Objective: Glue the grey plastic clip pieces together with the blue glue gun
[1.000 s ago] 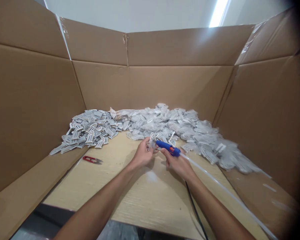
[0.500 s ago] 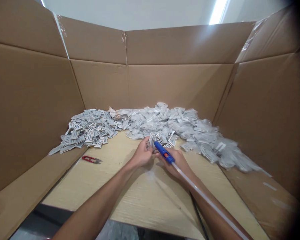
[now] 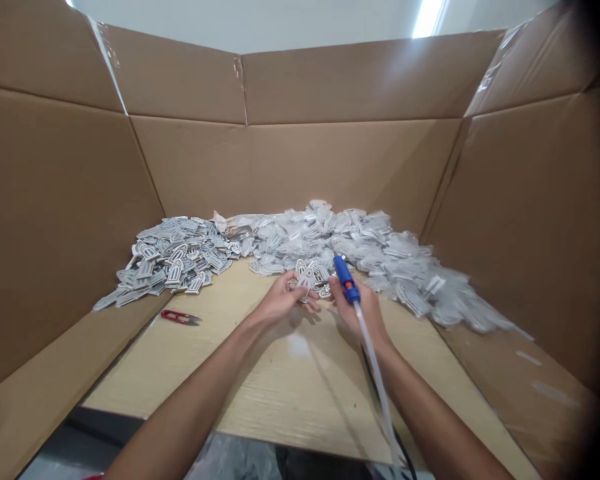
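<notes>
My left hand (image 3: pixel 282 297) pinches a small arch-shaped piece (image 3: pixel 306 279), grey and white with slots in it, above the middle of the table. In my right hand (image 3: pixel 359 308) is a blue glue gun (image 3: pixel 347 280) with its tip pointing away from me. A long translucent glue stick (image 3: pixel 373 360) runs out of its rear end towards me, and a dark cord hangs beside it. The gun's tip is apart from the piece, to its right. A few similar loose pieces (image 3: pixel 325 290) lie just behind and between my hands.
Grey arched pieces (image 3: pixel 175 257) are heaped at the left. A larger heap of pieces in clear plastic (image 3: pixel 380 250) spreads from the back middle to the right. Red thread snips (image 3: pixel 180 317) lie on the wooden table (image 3: pixel 260 387). Cardboard walls (image 3: pixel 350 167) enclose the left, back and right.
My right hand has moved the glue gun right and away from the piece in my left hand, and its tip now points more forward. The view has shifted slightly.
</notes>
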{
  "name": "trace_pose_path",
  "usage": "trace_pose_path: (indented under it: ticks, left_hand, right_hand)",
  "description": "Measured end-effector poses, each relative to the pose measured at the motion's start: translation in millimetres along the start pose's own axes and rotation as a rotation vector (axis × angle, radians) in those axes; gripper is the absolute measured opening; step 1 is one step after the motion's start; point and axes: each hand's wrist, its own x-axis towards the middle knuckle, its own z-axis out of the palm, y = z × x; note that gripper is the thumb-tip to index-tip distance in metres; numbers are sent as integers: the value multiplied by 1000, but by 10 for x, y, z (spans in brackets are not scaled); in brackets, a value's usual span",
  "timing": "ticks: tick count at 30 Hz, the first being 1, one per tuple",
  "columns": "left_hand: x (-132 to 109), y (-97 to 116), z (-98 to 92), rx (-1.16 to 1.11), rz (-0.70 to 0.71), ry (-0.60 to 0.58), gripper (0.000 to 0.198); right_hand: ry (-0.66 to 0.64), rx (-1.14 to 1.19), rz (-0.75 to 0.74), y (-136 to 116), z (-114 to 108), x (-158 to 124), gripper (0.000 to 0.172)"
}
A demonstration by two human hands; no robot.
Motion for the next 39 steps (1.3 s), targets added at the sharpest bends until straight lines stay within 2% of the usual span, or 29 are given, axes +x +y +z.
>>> trace_pose_path:
  ticks: [3, 6, 8, 11, 13, 15, 18, 20, 23, 26, 29, 34, 37, 39]
  left_hand:
    - [-65, 58, 27, 99, -8, -112, 29]
    - [-97, 51, 22, 180, -96, -202, 32]
    - [-94, 19, 7, 234, -151, -202, 33]
    - [-62, -23, -9, 247, -173, -97, 34]
    - [-40, -23, -7, 204, -148, -20, 37]
    - [-34, 4, 5, 162, -109, 5, 41]
    - [-60, 59, 34, 158, -79, -67, 43]
    - [-89, 75, 48, 179, -89, -123, 42]
    - [-115, 52, 51, 198, -101, -169, 40]
    - [-102, 0, 34, 197, -111, -161, 38]
    - [-60, -35, 13, 206, -124, -93, 37]
    - [-20, 18, 10, 176, -85, 8, 32]
    - [-55, 74, 33, 149, -58, -73, 32]
    - [-92, 81, 52, 173, -65, -151, 32]
  right_hand:
    - [-96, 427, 218, 12, 36, 73, 56]
    - [-143, 682, 272, -10, 26, 118, 57]
    - [-131, 752, 272, -36, -9, 128, 56]
    - [-161, 722, 281, -50, -61, 126, 58]
    - [-226, 602, 302, -33, -69, 117, 65]
    - [-245, 460, 317, -5, -54, 105, 68]
    - [-163, 386, 302, 29, -17, 95, 61]
    - [-131, 474, 315, 29, -5, 100, 56]
    - [-167, 662, 361, -6, -20, 125, 55]
    - [-122, 744, 349, -50, -60, 152, 56]
    - [-102, 767, 366, -64, -95, 161, 58]
    - [-188, 634, 366, -22, -72, 122, 57]
    - [-171, 490, 332, -8, -31, 96, 54]
    - [-173, 493, 311, -14, -16, 98, 54]
